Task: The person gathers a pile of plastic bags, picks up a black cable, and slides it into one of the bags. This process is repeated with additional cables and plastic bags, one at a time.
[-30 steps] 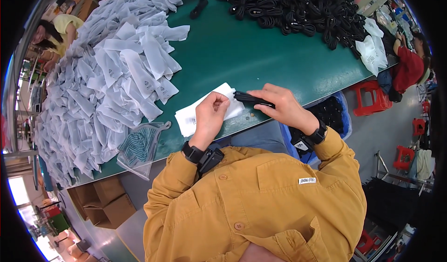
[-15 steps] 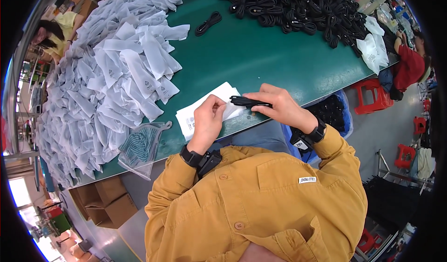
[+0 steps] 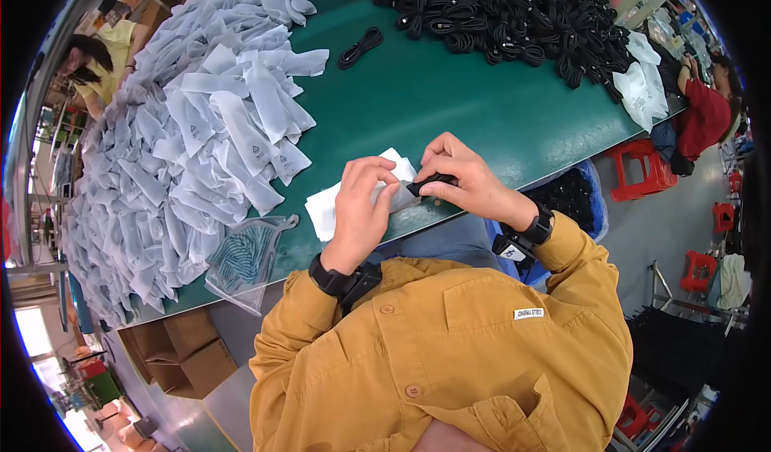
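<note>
My right hand (image 3: 475, 182) is closed around a folded bundle of black cable (image 3: 431, 184), whose end points left toward a white plastic bag (image 3: 403, 199). Mostly covered by my fingers, the cable shows only in part. With bent fingers, my left hand (image 3: 361, 207) grips the bag near its right end; the exact hold is partly hidden. Beneath both hands, a small stack of flat white bags (image 3: 323, 211) lies at the near edge of the green table (image 3: 385, 114).
Filled whitish bags (image 3: 185, 139) heap up on the left, beside a clear bag with teal striped fabric (image 3: 245, 255). Black cable bundles (image 3: 498, 10) pile at the far right; a single cable bundle (image 3: 361, 48) lies apart. A blue bin (image 3: 594, 195) and red stool (image 3: 642, 167) stand right.
My right hand has brought the cable bundle down and closer to the bag, covering more of it. My left fingers have shifted to the right and spread from their tight pinch.
</note>
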Demonstrator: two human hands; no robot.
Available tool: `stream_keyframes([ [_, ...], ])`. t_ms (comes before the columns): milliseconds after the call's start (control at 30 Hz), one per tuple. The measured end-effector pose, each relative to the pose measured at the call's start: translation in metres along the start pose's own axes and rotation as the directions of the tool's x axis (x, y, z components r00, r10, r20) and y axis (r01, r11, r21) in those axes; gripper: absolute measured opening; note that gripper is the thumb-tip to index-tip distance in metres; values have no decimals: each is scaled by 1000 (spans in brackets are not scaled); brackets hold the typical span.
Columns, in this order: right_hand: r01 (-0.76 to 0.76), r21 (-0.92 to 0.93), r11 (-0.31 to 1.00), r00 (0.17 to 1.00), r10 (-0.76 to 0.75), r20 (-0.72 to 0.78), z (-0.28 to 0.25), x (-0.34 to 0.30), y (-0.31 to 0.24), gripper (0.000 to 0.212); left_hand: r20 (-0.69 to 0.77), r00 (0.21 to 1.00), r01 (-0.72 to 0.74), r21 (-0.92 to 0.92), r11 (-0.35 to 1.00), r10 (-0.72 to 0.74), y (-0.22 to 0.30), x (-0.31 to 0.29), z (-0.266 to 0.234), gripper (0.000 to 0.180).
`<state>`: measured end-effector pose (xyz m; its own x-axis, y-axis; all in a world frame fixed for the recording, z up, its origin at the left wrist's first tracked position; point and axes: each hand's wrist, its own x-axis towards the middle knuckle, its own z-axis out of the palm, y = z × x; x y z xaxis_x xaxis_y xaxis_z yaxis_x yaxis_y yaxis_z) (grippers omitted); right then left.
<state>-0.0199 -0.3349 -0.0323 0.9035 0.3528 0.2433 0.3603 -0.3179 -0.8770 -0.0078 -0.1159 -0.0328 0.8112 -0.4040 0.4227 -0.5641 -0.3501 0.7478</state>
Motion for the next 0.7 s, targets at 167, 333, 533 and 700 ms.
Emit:
stream_keyframes([
  [167,87,180,980,985,-57,-165,13,19,-21,27,4,955,259,-499,827,-297,4,12,-11,4],
  [333,364,-74,928,909,-372,-190,10,54,-29,29,2,908,289,-728,621,-420,-12,35,-58,14],
  [533,69,-510,857,955,-204,-214,-9,158,39,37,-544,815,138,-150,979,-199,-16,54,-103,21],
  [700,-96,-616,782,989,3,-150,-5,214,86,38,83,975,195,116,974,-205,-3,18,-23,18],
])
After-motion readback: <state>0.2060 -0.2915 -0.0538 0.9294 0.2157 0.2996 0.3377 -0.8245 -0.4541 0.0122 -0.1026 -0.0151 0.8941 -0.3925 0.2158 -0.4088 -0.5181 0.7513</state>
